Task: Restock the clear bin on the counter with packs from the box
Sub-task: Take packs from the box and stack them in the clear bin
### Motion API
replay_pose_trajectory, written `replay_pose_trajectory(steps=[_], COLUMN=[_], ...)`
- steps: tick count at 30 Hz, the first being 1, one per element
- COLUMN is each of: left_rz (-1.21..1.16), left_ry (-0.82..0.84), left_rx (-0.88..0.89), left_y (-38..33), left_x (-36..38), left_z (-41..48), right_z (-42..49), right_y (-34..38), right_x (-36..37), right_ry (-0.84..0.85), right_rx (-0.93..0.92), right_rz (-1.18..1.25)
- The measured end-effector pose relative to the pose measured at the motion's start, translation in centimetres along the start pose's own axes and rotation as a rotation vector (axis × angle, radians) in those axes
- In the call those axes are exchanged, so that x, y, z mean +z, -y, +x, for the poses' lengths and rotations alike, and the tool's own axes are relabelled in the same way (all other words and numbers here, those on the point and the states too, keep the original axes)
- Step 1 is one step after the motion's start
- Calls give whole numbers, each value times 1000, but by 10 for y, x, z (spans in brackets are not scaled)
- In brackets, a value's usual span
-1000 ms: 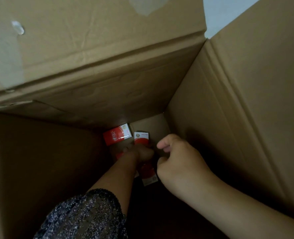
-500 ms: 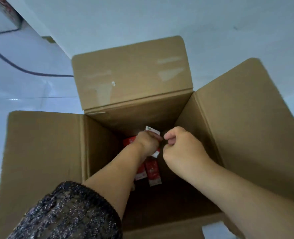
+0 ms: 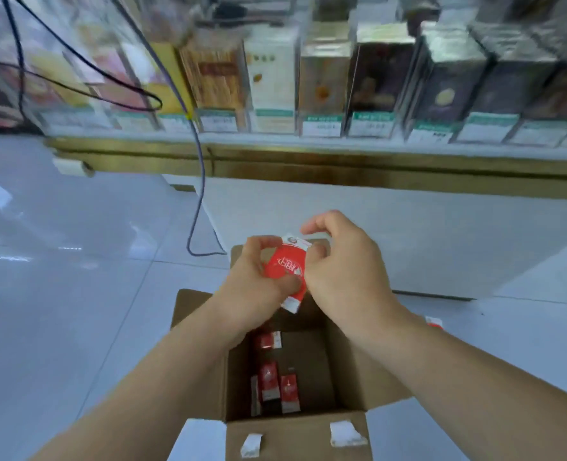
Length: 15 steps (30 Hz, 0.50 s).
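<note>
An open cardboard box (image 3: 348, 371) stands on the floor below me, and a few red-and-white packs (image 3: 270, 380) lie on its bottom. Above the box my left hand (image 3: 258, 277) grips a red-and-white pack (image 3: 285, 266) from the left. My right hand (image 3: 345, 271) touches the same pack from the right, fingers curled over its top edge. No clear bin on a counter is identifiable in the blurred view.
A display shelf (image 3: 308, 141) with rows of boxed goods and price tags runs across the top. Dark cables (image 3: 199, 181) hang down to the white tiled floor (image 3: 59, 294). One red pack (image 3: 434, 322) lies on the floor right of the box.
Both hands have come up out of the box with one pack. My view has lifted from inside the box to the shelf and floor.
</note>
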<state>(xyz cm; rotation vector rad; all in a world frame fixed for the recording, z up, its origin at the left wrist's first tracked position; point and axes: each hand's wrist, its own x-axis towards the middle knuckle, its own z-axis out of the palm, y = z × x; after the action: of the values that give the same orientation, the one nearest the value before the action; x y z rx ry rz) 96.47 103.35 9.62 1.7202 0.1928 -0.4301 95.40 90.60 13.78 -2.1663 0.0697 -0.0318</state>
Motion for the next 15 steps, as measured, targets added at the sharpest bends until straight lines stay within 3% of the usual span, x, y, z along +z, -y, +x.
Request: replay_pose_trajectory(steps=[9,15], left_rz=[-75,-216], left_ry=[-19,10], left_rx=[371,455], left_y=[-250,-364], left_x=[-39,-50], left_z=[-109,-176], right_z=[-12,-29], right_y=[203,298], right_x=[-135,-224], right_ry=[-205,-219], right_rx=[-608,-781], right_rz=[-90,-290])
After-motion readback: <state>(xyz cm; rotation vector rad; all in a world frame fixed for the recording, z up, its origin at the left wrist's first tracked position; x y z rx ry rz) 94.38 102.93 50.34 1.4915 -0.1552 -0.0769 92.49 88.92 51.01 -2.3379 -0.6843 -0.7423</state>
